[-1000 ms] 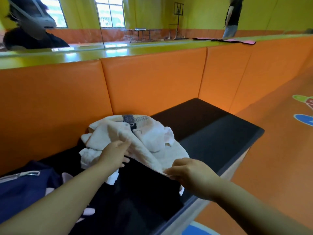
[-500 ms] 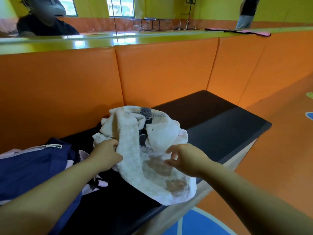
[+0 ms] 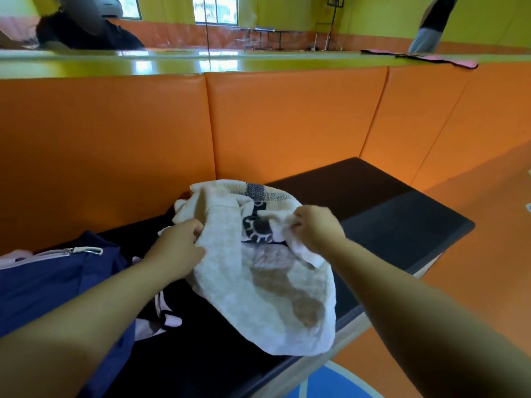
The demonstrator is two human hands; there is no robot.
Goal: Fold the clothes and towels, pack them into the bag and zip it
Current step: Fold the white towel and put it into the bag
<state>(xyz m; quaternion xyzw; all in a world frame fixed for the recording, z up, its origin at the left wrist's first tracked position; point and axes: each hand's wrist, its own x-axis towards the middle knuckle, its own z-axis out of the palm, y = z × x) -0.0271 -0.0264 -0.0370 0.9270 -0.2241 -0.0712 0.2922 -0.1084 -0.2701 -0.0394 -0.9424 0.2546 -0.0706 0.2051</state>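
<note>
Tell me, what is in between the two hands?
In the head view, the white towel lies bunched between the left hand and the right hand, its dark printed patch showing there. Both hands grip it.

The towel [image 3: 258,285] lies on the table [image 3: 396,216] between the left grip [image 3: 178,248] and the right grip [image 3: 316,228]; the bag [image 3: 57,285] is left of both.
</note>
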